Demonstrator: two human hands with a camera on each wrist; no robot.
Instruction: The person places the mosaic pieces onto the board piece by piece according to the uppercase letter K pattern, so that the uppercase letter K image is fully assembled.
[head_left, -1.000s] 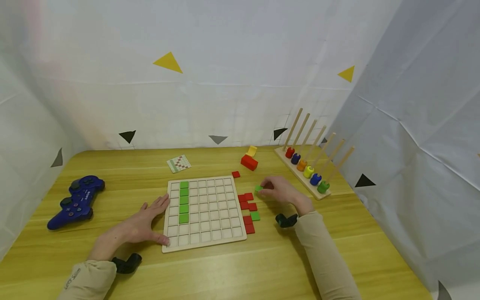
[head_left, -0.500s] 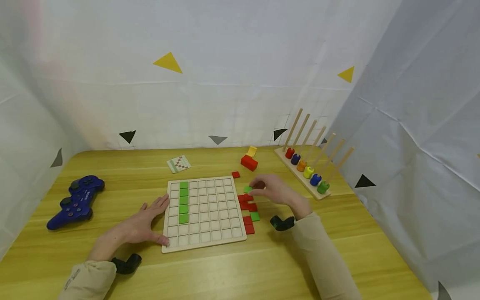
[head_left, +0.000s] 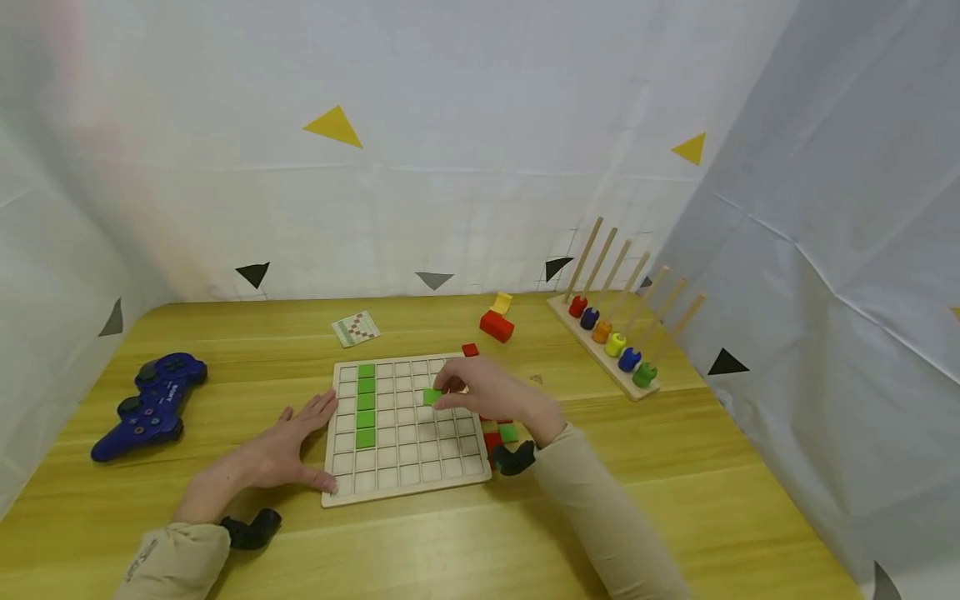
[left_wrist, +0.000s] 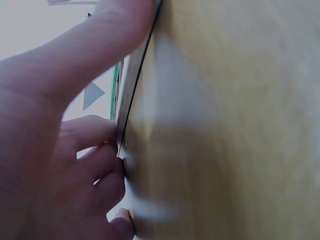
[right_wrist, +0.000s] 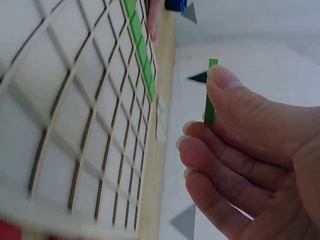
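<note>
My right hand (head_left: 491, 393) pinches a green square tile (head_left: 431, 397) between thumb and fingers, above the right half of a wooden grid board (head_left: 397, 477). In the right wrist view the tile (right_wrist: 210, 95) is seen edge-on, raised off the board's cells. A column of green tiles (head_left: 365, 402) fills several cells near the board's left side. My left hand (head_left: 281, 450) rests at the board's left edge, its fingers spread and its thumb touching the lower left corner. Partly hidden by the right wrist, red tiles (head_left: 492, 440) and one green tile (head_left: 508, 432) lie beside the board.
A patterned card (head_left: 356, 329) lies behind the board. Red (head_left: 497, 326) and yellow (head_left: 501, 303) blocks and a single red tile (head_left: 470, 350) are at the back. A peg stand with coloured beads (head_left: 609, 350) stands right; a blue game controller (head_left: 152, 406) lies left.
My right hand has carried the green tile leftward from the table beside the board to above the grid. The left hand has stayed at the board's edge.
</note>
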